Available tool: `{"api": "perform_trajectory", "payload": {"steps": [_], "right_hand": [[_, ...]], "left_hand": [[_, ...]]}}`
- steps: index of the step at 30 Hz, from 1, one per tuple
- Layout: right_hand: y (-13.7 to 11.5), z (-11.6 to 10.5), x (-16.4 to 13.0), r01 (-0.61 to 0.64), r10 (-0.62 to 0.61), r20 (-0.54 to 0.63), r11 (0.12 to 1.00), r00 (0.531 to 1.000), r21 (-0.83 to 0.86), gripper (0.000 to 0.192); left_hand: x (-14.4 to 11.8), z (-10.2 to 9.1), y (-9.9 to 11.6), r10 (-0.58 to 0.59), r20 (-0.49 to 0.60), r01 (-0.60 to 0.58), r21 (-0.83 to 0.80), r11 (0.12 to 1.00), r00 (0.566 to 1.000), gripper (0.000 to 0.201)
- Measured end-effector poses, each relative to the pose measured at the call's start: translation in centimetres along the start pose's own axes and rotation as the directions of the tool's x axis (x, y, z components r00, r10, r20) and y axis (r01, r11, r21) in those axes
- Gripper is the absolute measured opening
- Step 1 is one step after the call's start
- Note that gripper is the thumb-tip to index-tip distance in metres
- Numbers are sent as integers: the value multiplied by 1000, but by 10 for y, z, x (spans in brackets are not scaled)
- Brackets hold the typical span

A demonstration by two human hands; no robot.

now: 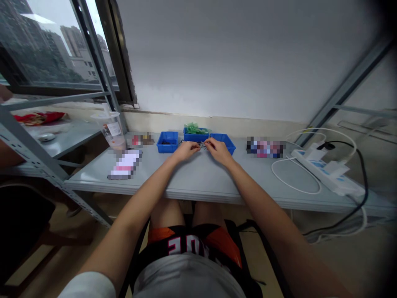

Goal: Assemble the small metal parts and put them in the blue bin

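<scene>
Closely bunched, the left hand (187, 151) and the right hand (218, 150) nearly meet at small shiny pieces (202, 145) just in front of the back blue bin (196, 136), seemingly so both can work one spot, though whether either pinches a piece cannot be told. A left blue bin (167, 149) and a right blue bin (230, 146) flank the back blue bin, presumably for short reaches, while a lidded cup (113, 131) stands well to its left, apparently out of the way.
</scene>
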State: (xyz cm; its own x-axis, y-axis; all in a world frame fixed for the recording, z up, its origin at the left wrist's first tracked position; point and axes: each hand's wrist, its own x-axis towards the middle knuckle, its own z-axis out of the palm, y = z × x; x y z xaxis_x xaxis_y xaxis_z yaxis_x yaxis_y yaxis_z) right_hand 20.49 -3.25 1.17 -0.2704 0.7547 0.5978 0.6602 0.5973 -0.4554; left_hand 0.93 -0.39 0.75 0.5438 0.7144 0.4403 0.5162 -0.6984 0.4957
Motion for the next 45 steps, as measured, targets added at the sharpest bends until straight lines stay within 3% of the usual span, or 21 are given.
{"api": "perform_trajectory", "payload": {"steps": [10, 16, 25, 32, 36, 39, 45], "right_hand": [[7, 2, 2, -12, 12, -12, 1000, 1000, 1, 16], [7, 1, 1, -60, 60, 57, 998, 997, -4, 12], [8, 0, -1, 59, -61, 113, 998, 992, 25, 15], [7, -6, 2, 23, -23, -15, 1000, 1000, 16, 16], [23, -18, 3, -147, 133, -205, 987, 970, -58, 18], [35, -24, 3, -273, 251, -195, 958, 948, -92, 24], [31, -20, 4, -261, 257, -254, 965, 932, 17, 27]], "left_hand": [[0, 0, -2, -11, -46, 10, -5, 1000, 999, 19], [2, -2, 0, 6, -120, -8, -16, 1000, 993, 17], [2, -2, -2, 12, -154, -15, -15, 1000, 988, 15], [1, -3, 2, -48, -195, 44, -25, 999, 980, 27], [0, 0, -4, -88, -80, 94, 70, 993, 993, 27], [-1, 4, -12, -133, 24, 127, 180, 975, 991, 26], [-1, 18, -24, -198, 29, 178, 329, 928, 980, 33]]}}
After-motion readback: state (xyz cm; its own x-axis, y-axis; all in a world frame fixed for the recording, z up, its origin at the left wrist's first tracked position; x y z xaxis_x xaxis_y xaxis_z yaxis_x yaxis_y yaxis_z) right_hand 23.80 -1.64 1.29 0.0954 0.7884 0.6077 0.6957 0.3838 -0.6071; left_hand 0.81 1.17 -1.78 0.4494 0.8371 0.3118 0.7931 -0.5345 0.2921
